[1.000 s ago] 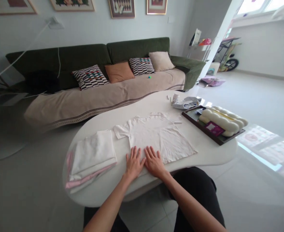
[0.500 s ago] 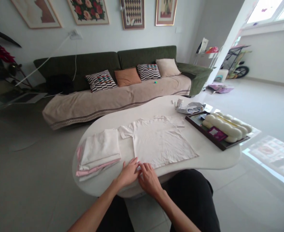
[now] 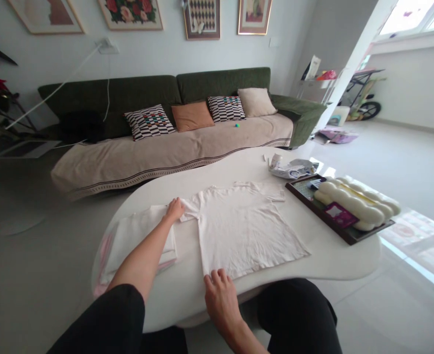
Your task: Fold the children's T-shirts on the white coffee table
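**Item 1, T-shirt** (image 3: 242, 228): white, spread flat on the table (image 3: 335, 255), neck away from you, hem towards you. It spans the space between your two hands. No fold is in it yet; both sleeves lie out to the sides.

**Item 2, your left hand** (image 3: 174, 210): stretched forward, fingers closed on the sleeve on its own side, at the far edge of the cloth.

**Item 3, your right hand** (image 3: 220, 295): close to your body, fingertips on the near hem corner. Whether it pinches the cloth or only presses it is hard to make out from this angle.

**Item 4, folded stack** (image 3: 136, 238): white and pink pieces, squared off, lying under your left forearm just beside the shirt. These look finished.

**Item 5, tray** (image 3: 315, 210): dark, bearing a pale lumpy object, well beyond your right hand. A crumpled wrapper (image 3: 289, 168) lies past it.

**Standing:** several pieces folded, this one laid out and held at two points, all of its folding left to do.
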### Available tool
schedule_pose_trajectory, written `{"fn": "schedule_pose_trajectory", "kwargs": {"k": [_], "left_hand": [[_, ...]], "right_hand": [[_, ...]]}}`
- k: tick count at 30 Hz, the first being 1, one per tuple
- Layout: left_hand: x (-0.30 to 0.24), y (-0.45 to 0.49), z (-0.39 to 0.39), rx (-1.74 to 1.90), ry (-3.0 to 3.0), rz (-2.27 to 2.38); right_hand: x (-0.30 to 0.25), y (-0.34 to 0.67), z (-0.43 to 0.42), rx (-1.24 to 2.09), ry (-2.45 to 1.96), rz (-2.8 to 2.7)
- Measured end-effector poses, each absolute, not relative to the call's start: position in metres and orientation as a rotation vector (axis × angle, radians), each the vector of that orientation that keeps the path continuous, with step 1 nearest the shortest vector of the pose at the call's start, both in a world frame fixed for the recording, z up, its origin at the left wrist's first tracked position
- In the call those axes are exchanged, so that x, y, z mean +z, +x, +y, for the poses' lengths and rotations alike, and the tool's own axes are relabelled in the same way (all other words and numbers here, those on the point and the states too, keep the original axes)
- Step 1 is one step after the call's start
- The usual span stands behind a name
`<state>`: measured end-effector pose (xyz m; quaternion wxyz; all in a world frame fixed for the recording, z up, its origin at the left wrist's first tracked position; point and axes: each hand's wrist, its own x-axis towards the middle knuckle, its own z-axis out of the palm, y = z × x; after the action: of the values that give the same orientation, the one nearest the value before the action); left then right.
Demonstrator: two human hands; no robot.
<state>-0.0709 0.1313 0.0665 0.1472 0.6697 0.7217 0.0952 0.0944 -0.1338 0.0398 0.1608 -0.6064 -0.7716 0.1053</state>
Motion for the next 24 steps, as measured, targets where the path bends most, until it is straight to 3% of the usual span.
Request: {"fn": "schedule_pose_trajectory", "kwargs": {"k": [9,14,19,24], "left_hand": [[0.071,-0.072,0.158,0.372,1.572,2.081],[0.091,-0.08,0.161,0.5,1.285,1.924],[0.119,-0.065,0.181,0.632,1.125,1.735],[0.123,0.012,0.216,0.721,1.081,1.593]], "right_hand": [[0.052,0.133,-0.107,0.69,-1.666,-1.787],[0.054,0.154,-0.098,0.833,-1.51,-1.88],[0.066,0.172,-0.095,0.844,-1.484,-1.903],[0.055,0.197,-0.093,0.757,-1.616,-1.596]]}}
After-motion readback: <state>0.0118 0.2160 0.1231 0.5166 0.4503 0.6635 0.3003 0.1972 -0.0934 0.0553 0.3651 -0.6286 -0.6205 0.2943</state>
